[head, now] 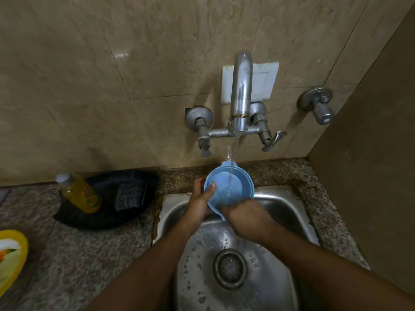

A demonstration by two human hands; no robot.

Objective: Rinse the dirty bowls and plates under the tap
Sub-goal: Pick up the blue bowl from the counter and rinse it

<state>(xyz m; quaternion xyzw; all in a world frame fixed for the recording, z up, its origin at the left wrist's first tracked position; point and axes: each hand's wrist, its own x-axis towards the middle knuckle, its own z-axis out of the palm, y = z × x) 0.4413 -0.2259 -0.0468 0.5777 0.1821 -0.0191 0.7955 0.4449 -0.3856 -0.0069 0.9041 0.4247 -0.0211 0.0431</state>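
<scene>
Bowl (229, 187) is the whole story right now; it's a small blue plastic one held over the far end of the sink (280, 205), tilted so its open mouth faces up toward the tap (240, 90), and the water stream (233, 158) drops straight into it, landing a bit right of centre.

Left hand (199, 198) sits on the bowl's left rim; thumb hooked over the edge into the inside, fingers curled round the outside, so that's the hand actually holding it. Right hand (244, 212) is at the near rim, fingers reaching down into the bowl; it's blurry, so I can't tell if it's gripping the rim or just rubbing the inside.

So the bowl lies just far of both hands, between them and the tap, and both are touching it; my guess is the next bit is turning the bowl under the stream so the water reaches the left side too, and the left hand is the one placed to do the turning.

Off to the left on the desk (89, 254): a black tray (134, 216) with a scrubber (128, 196) and a yellow soap bottle (78, 194); a yellow plate (13, 257) at the near left edge, probably next in line.
</scene>
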